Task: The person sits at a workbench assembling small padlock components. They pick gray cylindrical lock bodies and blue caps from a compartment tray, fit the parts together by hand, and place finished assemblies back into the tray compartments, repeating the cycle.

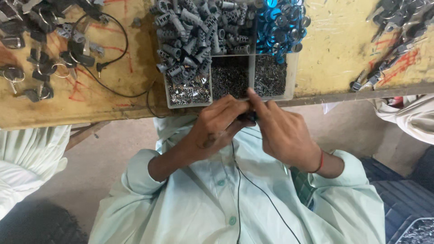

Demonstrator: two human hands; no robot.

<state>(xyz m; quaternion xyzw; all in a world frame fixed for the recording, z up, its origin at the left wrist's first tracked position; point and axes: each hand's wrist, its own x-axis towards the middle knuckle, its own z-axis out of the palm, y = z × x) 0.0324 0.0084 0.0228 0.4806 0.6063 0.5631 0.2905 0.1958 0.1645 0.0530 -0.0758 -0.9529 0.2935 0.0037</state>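
Head view, looking down at two hands meeting over the person's lap, just in front of the edge of the yellow counter [339, 49]. The left hand [217, 129] and right hand [282, 133] are both pinched closed on one small dark part [250, 117], which is almost wholly hidden between the fingertips; its exact form cannot be told. Judged from what shows, the part is light, rigid and hard, easily dropped, and best held by fingertip pinch at its sides. Just beyond the hands, a compartmented tray [291, 68] on the counter holds grey cylindrical barrels [190, 31], shiny blue rings [280, 22] and fine dark pins [230, 77]. Keys on rings [40, 68] lie at the counter's left. A thin black cable [253, 190] crosses the pale green shirt [194, 208].
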